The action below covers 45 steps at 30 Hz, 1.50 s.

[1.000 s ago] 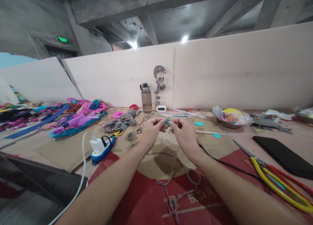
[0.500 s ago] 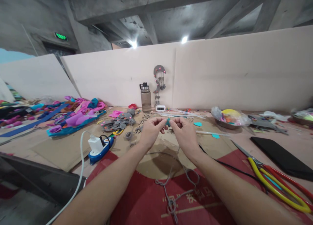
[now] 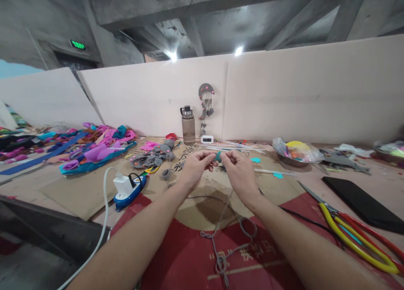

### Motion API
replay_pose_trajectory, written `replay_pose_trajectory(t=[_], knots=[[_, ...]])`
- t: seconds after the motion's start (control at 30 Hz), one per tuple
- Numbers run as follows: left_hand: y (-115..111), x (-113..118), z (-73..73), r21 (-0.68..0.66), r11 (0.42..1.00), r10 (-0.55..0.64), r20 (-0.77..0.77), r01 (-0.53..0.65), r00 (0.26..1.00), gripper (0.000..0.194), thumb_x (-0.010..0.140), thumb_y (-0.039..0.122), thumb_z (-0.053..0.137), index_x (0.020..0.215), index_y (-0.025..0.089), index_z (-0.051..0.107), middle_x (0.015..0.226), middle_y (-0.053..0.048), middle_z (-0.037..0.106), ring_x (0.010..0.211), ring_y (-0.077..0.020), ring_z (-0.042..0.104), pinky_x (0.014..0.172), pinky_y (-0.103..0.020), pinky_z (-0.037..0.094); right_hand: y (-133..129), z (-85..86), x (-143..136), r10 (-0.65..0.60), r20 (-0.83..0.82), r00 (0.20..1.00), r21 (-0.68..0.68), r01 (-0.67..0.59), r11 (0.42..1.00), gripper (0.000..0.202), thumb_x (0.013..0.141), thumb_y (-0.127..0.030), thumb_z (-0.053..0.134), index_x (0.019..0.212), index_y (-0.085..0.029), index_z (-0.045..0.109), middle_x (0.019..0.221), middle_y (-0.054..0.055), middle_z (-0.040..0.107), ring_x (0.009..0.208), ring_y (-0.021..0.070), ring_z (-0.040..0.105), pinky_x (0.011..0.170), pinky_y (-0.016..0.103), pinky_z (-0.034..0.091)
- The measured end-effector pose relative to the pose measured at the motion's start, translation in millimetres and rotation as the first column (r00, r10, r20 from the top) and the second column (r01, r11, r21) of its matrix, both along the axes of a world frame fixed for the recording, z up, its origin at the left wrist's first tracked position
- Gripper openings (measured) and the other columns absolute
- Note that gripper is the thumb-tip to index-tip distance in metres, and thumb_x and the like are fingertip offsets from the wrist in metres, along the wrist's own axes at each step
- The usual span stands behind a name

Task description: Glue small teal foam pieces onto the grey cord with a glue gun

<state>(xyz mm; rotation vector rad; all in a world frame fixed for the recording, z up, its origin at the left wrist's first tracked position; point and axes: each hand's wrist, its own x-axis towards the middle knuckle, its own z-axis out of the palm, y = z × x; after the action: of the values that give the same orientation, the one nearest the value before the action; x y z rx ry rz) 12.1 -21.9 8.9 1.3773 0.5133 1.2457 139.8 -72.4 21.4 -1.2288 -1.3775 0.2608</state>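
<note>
A small teal felt piece (image 3: 218,157) is pinched between my two hands above the cardboard. My left hand (image 3: 198,167) grips its left side with thumb and fingers. From the right, my right hand (image 3: 236,168) pinches the same piece. Grey cord (image 3: 221,262) hangs or lies below the hands and loops over the red printed part of the board (image 3: 176,260). Two more teal pieces lie to the right, one (image 3: 255,160) near the white sticks and one (image 3: 278,175) by a clear stick.
Scissors (image 3: 331,210) and a black phone (image 3: 362,201) lie at right. A blue power strip (image 3: 131,193) with a white cable sits left. Behind stand a bottle (image 3: 188,128), a small white clock (image 3: 207,139) and a bowl (image 3: 295,158). Felt scraps (image 3: 101,153) cover the far left.
The teal piece and both hands have shifted very slightly to the right. Both hands keep their pinch on it.
</note>
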Motion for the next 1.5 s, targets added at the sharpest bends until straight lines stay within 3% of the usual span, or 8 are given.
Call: replay_pose_trajectory(t=[0.67, 1.5], knots=[[-3.2, 1.8, 2.5, -0.007, 1.0, 0.027, 0.025, -0.027, 0.999, 0.026, 0.068, 0.032, 0.072, 0.081, 0.011, 0.065, 0.063, 0.001, 0.058, 0.051, -0.0056, 0.048, 0.048, -0.02, 0.036, -1.1, -2.7, -0.2, -0.02, 0.08, 0.997, 0.018, 0.019, 1.0, 0.027, 0.084, -0.037, 0.049, 0.068, -0.018, 0.06, 0.063, -0.002, 0.055, 0.059, 0.0128, 0.045, 0.059, 0.026, 0.031], [-1.3, 1.1, 0.7, 0.062, 0.992, 0.113, -0.082, -0.109, 0.99, 0.02, 0.072, 0.033, 0.064, 0.076, 0.014, 0.059, 0.054, 0.005, 0.048, 0.044, -0.0043, 0.039, 0.044, -0.018, 0.03, -7.1, 1.8, -3.4, 0.004, 0.099, 0.995, -0.013, -0.003, 1.0, 0.028, 0.084, -0.038, 0.048, 0.07, -0.018, 0.059, 0.063, -0.001, 0.056, 0.058, 0.0124, 0.044, 0.057, 0.026, 0.032]])
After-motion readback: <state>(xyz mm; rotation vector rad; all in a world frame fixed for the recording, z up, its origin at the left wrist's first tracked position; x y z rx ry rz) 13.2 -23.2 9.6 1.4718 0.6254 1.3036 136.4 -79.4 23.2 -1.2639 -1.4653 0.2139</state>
